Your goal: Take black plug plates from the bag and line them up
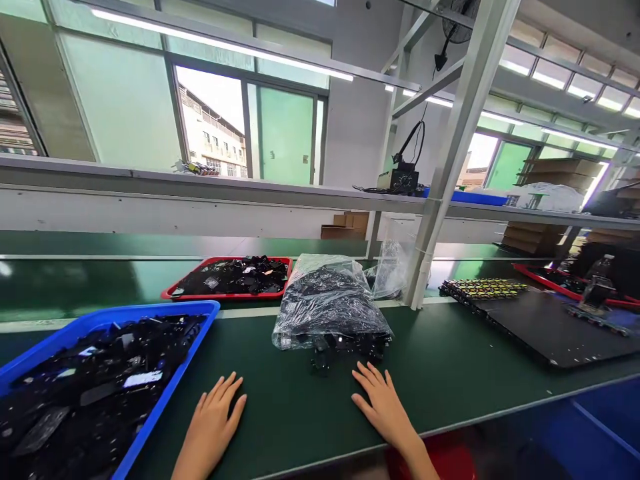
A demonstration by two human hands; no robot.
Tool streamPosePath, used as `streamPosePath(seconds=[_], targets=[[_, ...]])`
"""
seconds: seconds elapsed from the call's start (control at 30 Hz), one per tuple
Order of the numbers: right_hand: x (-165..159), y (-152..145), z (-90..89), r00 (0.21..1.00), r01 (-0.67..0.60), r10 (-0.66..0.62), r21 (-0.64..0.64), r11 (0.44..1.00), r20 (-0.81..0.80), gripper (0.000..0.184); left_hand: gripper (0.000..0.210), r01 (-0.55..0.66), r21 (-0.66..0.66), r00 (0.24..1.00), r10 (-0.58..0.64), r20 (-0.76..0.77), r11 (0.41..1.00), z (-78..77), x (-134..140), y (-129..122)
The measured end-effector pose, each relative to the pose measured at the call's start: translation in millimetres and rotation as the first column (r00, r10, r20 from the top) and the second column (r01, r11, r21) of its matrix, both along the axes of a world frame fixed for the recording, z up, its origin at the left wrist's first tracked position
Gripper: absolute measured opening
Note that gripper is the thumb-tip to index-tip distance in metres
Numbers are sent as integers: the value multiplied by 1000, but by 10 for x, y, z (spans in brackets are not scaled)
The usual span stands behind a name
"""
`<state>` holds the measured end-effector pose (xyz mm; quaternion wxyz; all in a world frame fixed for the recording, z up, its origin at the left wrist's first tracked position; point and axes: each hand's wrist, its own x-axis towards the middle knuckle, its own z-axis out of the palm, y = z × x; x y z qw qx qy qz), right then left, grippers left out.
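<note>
My left hand (214,420) lies on the green tabletop (280,413), fingers spread and holding nothing. To its left stands a blue tray (197,333) full of black plastic parts (100,393). My right hand (383,403) rests open on the same surface, its fingertips just short of a pile of small black parts (350,347). These parts spill from the mouth of a clear plastic bag (327,303), which is filled with more of them. What exactly the parts are, I cannot tell.
Behind the blue tray sits a red tray (167,293) of black parts. A white upright post (450,147) rises right of the bag and carries a shelf (225,190). Farther right lie a black board (545,327) and a yellow-and-black patterned stack (485,288).
</note>
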<state>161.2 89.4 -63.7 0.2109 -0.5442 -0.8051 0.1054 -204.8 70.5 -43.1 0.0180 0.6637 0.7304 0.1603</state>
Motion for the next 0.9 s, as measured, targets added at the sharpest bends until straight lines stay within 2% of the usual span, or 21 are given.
streamPosePath(seconds=[0.1, 0.17, 0.27, 0.33, 0.4, 0.5, 0.63, 0.77, 0.83, 0.9], targets=[[-56, -16, 50, 1000, -2, 2, 12, 1000, -3, 40, 52, 31, 22, 999, -32, 26, 999, 78, 316, -79], [-176, 30, 108, 999, -39, 40, 30, 999, -7, 41, 47, 159, 5, 987, -159, 28, 987, 100, 639, -81], [-452, 191, 219, 992, -129, 129, 55, 990, 3, 49, 49, 323, -14, 946, -323, 17, 946, 104, 1144, 40], [-616, 305, 276, 986, -163, 163, 51, 985, 21, 54, 54, 363, -32, 932, -363, 6, 931, 94, 1386, 151], [-698, 356, 292, 985, -172, 171, 35, 984, 38, 55, 55, 380, -55, 925, -380, -1, 924, 69, 1500, 210], [-648, 226, 232, 979, -197, 196, 18, 980, 56, 53, 54, 402, -96, 915, -403, 10, 911, -4, 1443, 119], [-414, -159, 109, 966, -247, 248, -12, 969, 69, 48, 49, 489, -90, 872, -487, 39, 868, -98, 1187, -220], [-205, -301, 51, 969, -235, 238, -54, 970, 64, 43, 49, 511, -61, 860, -509, 46, 858, -95, 1027, -414], [-158, -262, 33, 977, -202, 203, -17, 979, 66, 39, 48, 505, -44, 863, -504, 30, 862, -80, 1012, -406], [-161, -209, 22, 985, -164, 159, 96, 982, 64, 34, 44, 478, 29, 878, -478, -5, 878, -71, 1051, -357]])
